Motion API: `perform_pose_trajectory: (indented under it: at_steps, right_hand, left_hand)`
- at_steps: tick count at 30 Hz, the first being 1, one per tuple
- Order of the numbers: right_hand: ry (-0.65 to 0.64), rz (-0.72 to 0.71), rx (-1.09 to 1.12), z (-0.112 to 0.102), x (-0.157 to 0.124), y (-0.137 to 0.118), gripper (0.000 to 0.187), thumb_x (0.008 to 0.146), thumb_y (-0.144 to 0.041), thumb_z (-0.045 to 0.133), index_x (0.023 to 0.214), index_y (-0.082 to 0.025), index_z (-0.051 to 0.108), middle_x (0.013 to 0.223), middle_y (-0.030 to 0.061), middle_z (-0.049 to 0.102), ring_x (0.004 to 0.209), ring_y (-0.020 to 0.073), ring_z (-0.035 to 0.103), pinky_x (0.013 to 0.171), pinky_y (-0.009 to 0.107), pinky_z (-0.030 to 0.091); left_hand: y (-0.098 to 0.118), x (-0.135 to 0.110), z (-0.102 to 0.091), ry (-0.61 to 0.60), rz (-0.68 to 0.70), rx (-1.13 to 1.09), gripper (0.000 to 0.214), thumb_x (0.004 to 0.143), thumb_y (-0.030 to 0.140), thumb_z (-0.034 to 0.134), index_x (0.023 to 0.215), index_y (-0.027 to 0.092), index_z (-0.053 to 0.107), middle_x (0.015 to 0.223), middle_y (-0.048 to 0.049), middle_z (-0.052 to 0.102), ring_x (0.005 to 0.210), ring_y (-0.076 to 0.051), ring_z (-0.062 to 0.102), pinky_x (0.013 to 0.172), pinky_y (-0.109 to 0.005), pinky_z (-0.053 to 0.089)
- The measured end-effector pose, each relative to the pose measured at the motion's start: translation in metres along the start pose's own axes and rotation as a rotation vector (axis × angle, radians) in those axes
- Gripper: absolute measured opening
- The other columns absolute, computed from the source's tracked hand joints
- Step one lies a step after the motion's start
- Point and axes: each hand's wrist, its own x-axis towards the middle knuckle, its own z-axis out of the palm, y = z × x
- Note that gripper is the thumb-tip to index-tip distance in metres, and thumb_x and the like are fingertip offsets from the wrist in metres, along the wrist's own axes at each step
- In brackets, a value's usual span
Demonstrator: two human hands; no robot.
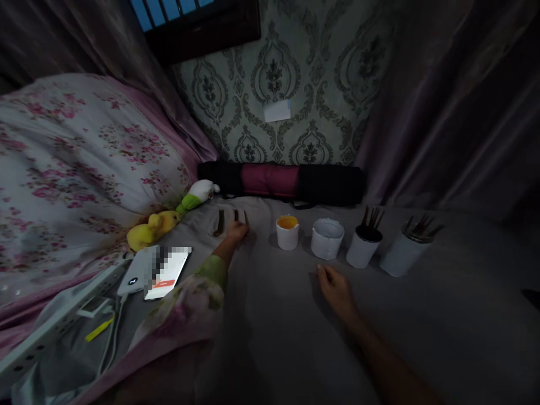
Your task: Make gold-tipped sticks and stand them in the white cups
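Floral sleeve (189, 306) runs up from the lower edge, nearest the camera, over the left arm. From the left: white power strip (63, 312) lies diagonally on the grey sheet (274, 349); beside it, a yellow strip-shaped item (99, 330) and a white cable (116, 332). White power bank (137, 273) sits against a phone (171, 273) with lit screen, partly pixelated. Beyond these, a yellow plush toy (154, 229) and a green-and-white plush toy (198, 195) lie along the floral cloth (84, 152).

Dark brown piece (219, 223) lies on the sheet just left of the left hand (237, 230). Two thin brown sticks (247, 218) show at that hand's far side; its fingers point down, but whether they pinch the sticks cannot be told. Black-and-maroon roll (270, 180) lies behind, along the wall.

Right of the hand, in a row: white tub with yellow interior (287, 239); wider white tub with grey interior (327, 244); dark-mouthed white container (360, 250) and pale container (403, 256), both holding upright thin sticks. Right hand (335, 287), before the wider tub, has fingers curled inward; no object visible in it.
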Motion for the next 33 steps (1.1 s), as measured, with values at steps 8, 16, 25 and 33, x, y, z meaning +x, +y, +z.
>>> perform_pose_trajectory:
  at_steps: [8,16,25,33]
  right_hand:
    - [-0.013,0.018,-0.001,-0.002,0.000,-0.004,0.040,0.081,-0.047,0.031,0.058,-0.017,0.046,0.053,-0.0003,0.048,0.052,0.0126,0.047,0.051,0.022,0.033]
    - [-0.028,0.031,-0.001,-0.002,-0.001,-0.003,0.040,0.082,-0.047,0.031,0.062,-0.018,0.048,0.055,0.0001,0.049,0.054,0.0134,0.048,0.052,0.023,0.034]
    - [-0.015,0.033,0.022,-0.001,-0.001,-0.001,0.041,0.080,-0.049,0.033,0.059,-0.017,0.048,0.053,-0.0006,0.048,0.051,0.0119,0.045,0.049,0.022,0.032]
    - [0.000,0.024,0.018,0.001,-0.001,-0.001,0.040,0.082,-0.047,0.031,0.059,-0.017,0.046,0.051,-0.0018,0.045,0.049,0.0108,0.043,0.048,0.021,0.030]
  left_hand:
    - [-0.006,-0.017,0.019,-0.054,-0.095,-0.456,0.004,0.071,0.010,0.049,0.067,0.011,0.049,0.059,-0.0056,0.059,0.049,-0.009,0.055,0.054,-0.023,0.048]
    - [-0.013,-0.039,0.029,-0.096,-0.107,-0.648,0.009,0.073,0.011,0.050,0.065,0.013,0.051,0.074,-0.0058,0.061,0.070,-0.011,0.059,0.067,-0.022,0.049]
    - [-0.009,-0.069,0.031,-0.235,-0.145,-0.842,0.015,0.073,-0.001,0.047,0.072,0.011,0.056,0.073,-0.0040,0.060,0.068,-0.007,0.058,0.071,-0.018,0.048]
    - [-0.010,-0.094,0.036,-0.375,-0.179,-1.042,0.011,0.076,0.004,0.048,0.080,0.010,0.057,0.074,-0.0056,0.061,0.059,-0.006,0.055,0.053,-0.014,0.046]
